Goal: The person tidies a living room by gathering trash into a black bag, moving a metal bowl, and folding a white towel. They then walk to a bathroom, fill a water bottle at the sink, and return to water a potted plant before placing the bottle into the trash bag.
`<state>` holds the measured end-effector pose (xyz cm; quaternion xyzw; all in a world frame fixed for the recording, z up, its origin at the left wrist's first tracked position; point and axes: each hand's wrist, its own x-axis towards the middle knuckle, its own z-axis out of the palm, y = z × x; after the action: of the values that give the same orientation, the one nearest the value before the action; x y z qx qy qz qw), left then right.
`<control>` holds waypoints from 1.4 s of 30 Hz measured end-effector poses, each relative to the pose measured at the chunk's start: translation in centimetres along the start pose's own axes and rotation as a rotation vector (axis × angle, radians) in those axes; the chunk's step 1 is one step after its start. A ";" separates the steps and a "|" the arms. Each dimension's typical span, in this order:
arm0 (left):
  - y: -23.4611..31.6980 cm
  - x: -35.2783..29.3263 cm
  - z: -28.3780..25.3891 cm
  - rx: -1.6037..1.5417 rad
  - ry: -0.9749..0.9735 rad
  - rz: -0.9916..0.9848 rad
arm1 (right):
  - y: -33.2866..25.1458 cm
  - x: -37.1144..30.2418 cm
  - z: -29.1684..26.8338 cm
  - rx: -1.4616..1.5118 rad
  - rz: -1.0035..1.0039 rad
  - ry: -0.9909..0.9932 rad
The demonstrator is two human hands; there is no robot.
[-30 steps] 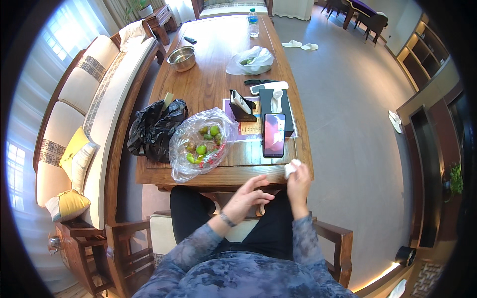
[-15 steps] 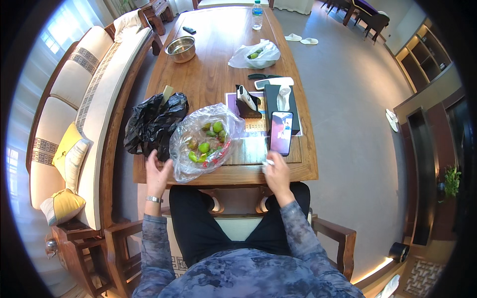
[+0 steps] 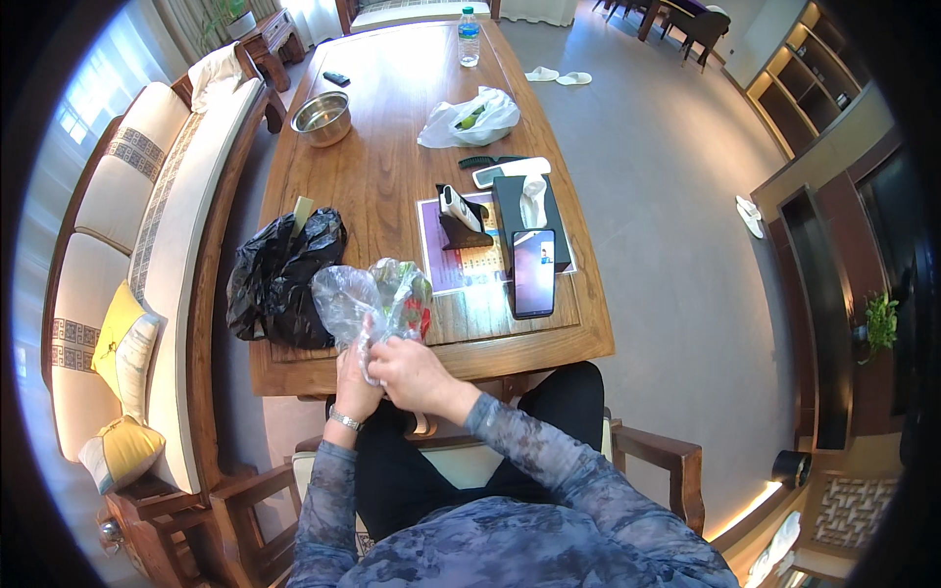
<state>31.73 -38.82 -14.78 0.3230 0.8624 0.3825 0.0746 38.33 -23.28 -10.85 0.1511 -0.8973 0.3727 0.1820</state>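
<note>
A clear plastic bag (image 3: 377, 294) with green and red fruit inside sits at the near edge of the wooden table (image 3: 392, 176). Its mouth is gathered together toward me. My left hand (image 3: 353, 382) grips the bunched plastic from below. My right hand (image 3: 417, 374) closes over the same bunch from the right, touching the left hand. A black plastic bag (image 3: 279, 279) lies just left of the clear one.
A phone (image 3: 533, 272) lies screen up to the right, beside a tissue box (image 3: 529, 206) and a small stand (image 3: 459, 218). Farther off are a steel bowl (image 3: 323, 116), a white bag (image 3: 469, 120) and a water bottle (image 3: 470, 24). A cushioned bench (image 3: 147, 225) runs along the left.
Both hands came together on the clear bag's mouth. The open bag, spread flat before, is now bunched up and drawn toward the table's near edge.
</note>
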 end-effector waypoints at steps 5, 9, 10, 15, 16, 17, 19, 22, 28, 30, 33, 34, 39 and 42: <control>1.7 0.4 0.6 -0.479 0.151 -0.288 | 0.1 -1.5 -4.0 0.118 0.106 0.167; 4.0 0.8 -0.2 -0.467 0.126 -0.054 | 3.7 -2.3 -4.7 -0.185 0.381 0.036; 4.6 1.2 -0.5 -0.440 0.100 -0.019 | 4.8 -2.0 -4.4 -0.262 0.473 -0.097; 7.1 3.1 -1.6 -0.781 -0.140 -0.160 | 8.2 -0.2 -0.6 0.005 0.332 -0.175; 7.4 3.5 -1.9 -0.800 -0.155 -0.173 | 8.2 0.3 0.4 0.113 0.217 -0.096; 7.7 3.8 -2.3 -0.819 -0.172 -0.189 | 8.2 0.7 1.2 0.222 0.101 -0.017; 8.3 4.2 -3.2 -0.825 -0.189 -0.176 | 8.4 1.5 2.5 0.402 0.176 0.034; 9.3 4.1 -4.8 -0.711 -0.239 -0.125 | 8.6 1.6 3.3 0.556 0.245 0.195; 6.5 5.9 -12.1 -0.093 0.564 -0.041 | 8.4 -0.5 1.6 0.772 0.352 0.417; 4.0 7.4 -14.6 0.236 0.790 -0.045 | 7.8 -1.1 0.3 0.878 0.409 0.349; -0.2 11.0 -16.6 0.691 0.781 -0.141 | 6.6 -1.5 -1.7 0.569 0.356 0.342; -1.5 12.0 -17.1 0.643 0.636 -0.367 | 6.2 -1.2 -2.4 0.504 0.318 0.376; -7.0 15.3 -16.4 0.445 0.539 -0.255 | 4.9 1.1 -5.7 0.169 0.287 0.381; -8.4 17.9 -16.6 -0.319 0.389 -0.438 | 4.6 3.9 -7.0 0.398 0.298 0.455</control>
<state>7.34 -42.18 -7.05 0.0353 0.8388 0.5419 0.0385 34.49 -15.57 -7.37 -0.0365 -0.7553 0.5874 0.2882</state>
